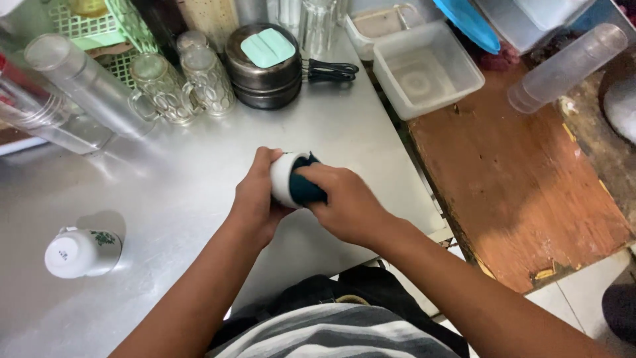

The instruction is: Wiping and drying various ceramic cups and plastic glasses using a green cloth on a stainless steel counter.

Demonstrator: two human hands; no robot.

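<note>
A white cup [283,179] is held on its side at the centre of the view, above the steel counter [199,199]. It is wrapped from its base side, at nine o'clock, by the left hand [255,199], whose fingers are closed firmly round the wall so that the cup is steadied. A dark teal cloth [306,187] is pressed into the cup's mouth by the right hand [348,205], whose fingers are bunched tight on the cloth; the sideways tilt appears to be kept so that the interior can be reached.

At eight o'clock a second white cup [83,252], marked with a green motif, lies on its side on the counter, well apart from the hands. At eleven o'clock glass mugs [189,83] are grouped beside tall clear tumblers [79,86]. At twelve o'clock stacked steel pots [265,66] bear a pale green pad. At one o'clock a clear plastic tub [427,69] rests at the counter's edge, beside a worn wooden board [523,179].
</note>
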